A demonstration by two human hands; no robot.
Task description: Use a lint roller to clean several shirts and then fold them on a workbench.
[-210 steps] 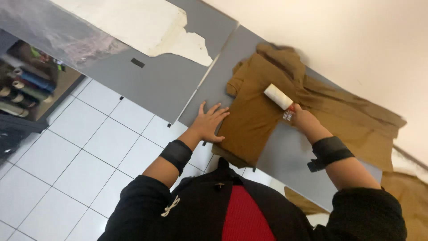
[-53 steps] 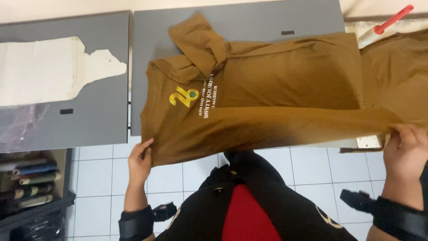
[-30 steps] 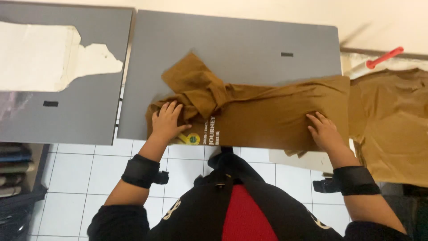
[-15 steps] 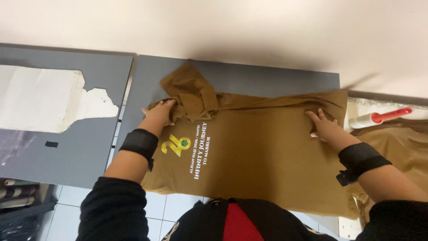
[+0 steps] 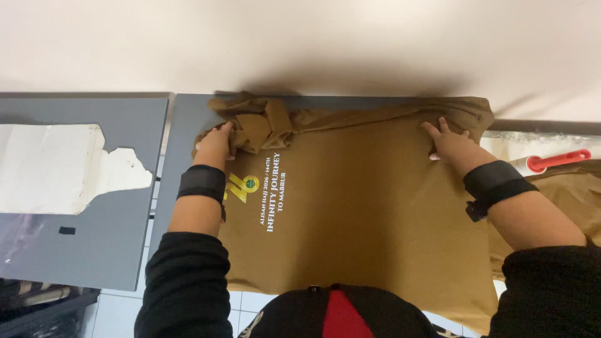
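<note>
A: Where is the brown shirt (image 5: pixel 369 219)?

B: It lies spread flat over the grey worktop (image 5: pixel 181 156), print side up, covering nearly all of that panel. Its near edge hangs past the worktop's front edge toward the person's body. The yellow and white print (image 5: pixel 260 191) sits on the shirt's left part.

A: And the hands?

B: The left hand (image 5: pixel 216 145) rests on the shirt's far left corner, just beside the bunched collar and sleeve folds (image 5: pixel 260 122). Its fingers (image 5: pixel 224 128) are curled loosely into the crumpled cloth; whether they truly pinch it, I cannot tell. The right hand (image 5: pixel 452 145) lies on the shirt's far right corner, fingers (image 5: pixel 432 130) stretched out and spread, pressing flat on the fabric with nothing gripped.

A: Anything on the wrists?

B: A black band on each, the left one (image 5: pixel 201 183) over the shirt's left edge, the right one (image 5: pixel 498 183) at the shirt's right edge.

A: What else is near the shirt?

B: To the left of the shirt, a second grey panel (image 5: pixel 94 250) carries a torn white sheet (image 5: pixel 56 166). To the right of the shirt, a roller with a red handle (image 5: pixel 554 161) lies just beyond the right hand, and more brown cloth (image 5: pixel 573 194) lies under it.
</note>
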